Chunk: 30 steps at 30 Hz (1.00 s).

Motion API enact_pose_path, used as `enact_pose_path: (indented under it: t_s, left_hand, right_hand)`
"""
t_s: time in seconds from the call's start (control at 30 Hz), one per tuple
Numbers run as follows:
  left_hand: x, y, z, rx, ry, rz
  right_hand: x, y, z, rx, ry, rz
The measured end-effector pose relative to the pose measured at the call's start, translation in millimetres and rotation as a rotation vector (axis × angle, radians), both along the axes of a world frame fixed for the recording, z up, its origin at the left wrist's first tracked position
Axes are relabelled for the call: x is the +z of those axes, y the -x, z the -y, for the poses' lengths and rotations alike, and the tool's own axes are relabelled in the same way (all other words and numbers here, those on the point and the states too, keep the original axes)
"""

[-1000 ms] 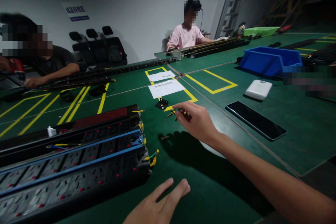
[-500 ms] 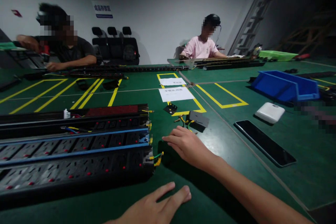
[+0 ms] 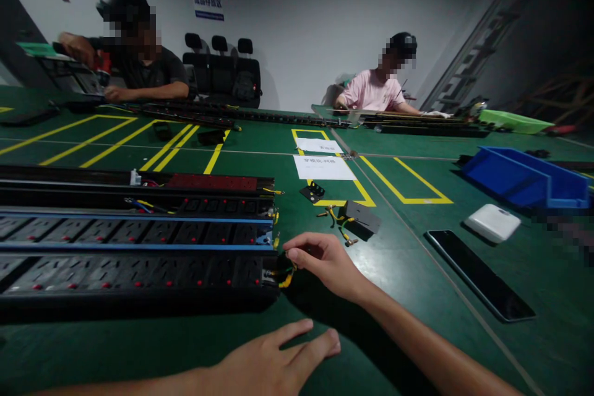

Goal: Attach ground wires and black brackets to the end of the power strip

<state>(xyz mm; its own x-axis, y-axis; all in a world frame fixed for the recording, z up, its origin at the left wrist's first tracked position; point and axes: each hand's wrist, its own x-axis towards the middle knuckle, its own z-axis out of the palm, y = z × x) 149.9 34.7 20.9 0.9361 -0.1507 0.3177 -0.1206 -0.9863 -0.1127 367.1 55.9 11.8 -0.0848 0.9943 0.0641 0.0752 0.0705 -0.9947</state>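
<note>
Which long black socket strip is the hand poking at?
The front strip, nearest the camera: the right hand is at the yellow wires on its end. The other strips lie behind it.

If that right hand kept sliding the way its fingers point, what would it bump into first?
Probably the yellow-green wires sticking out of the end of the nearest power strip: the right hand points that way and its fingers are almost on them, though contact is unclear. Next comes the strip itself.
</note>
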Motion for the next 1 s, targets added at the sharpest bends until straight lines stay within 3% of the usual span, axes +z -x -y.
enact_pose_path:
  t_s: [0.27, 1.0]
  left_hand:
    - [13.1, 1.5, -2.7, -0.020, 0.039, -0.138]
    - [15.3, 3.1, -2.1, -0.022, 0.139, -0.150]
  right_hand:
    - [2.2, 4.1, 3.7, 0.020, -0.007, 0.038]
    - [10.0, -1.3, 2.4, 0.130, -0.019, 0.084]
